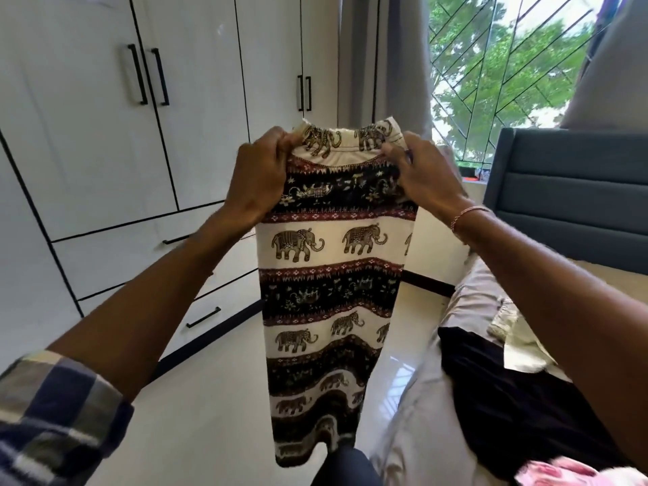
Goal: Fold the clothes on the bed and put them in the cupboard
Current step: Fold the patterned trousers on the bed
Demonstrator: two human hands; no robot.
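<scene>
I hold up a pair of elephant-print trousers (329, 282), cream with black and maroon bands, hanging straight down in front of me. My left hand (257, 177) grips the waistband's left corner and my right hand (420, 177) grips its right corner. The hem dangles above the floor near my legs. On the bed (431, 398) to the right lie a black garment (508, 398), a cream garment (519, 342) and a pink one (575, 471). The white cupboard (105, 135) stands at the left with all doors closed.
The cupboard has black bar handles (149, 77) and drawers (196, 303) below. A glossy pale floor (210, 398) runs between cupboard and bed. A dark grey headboard (568, 191) stands at the right, with grey curtains (385, 64) and a window (498, 71) behind.
</scene>
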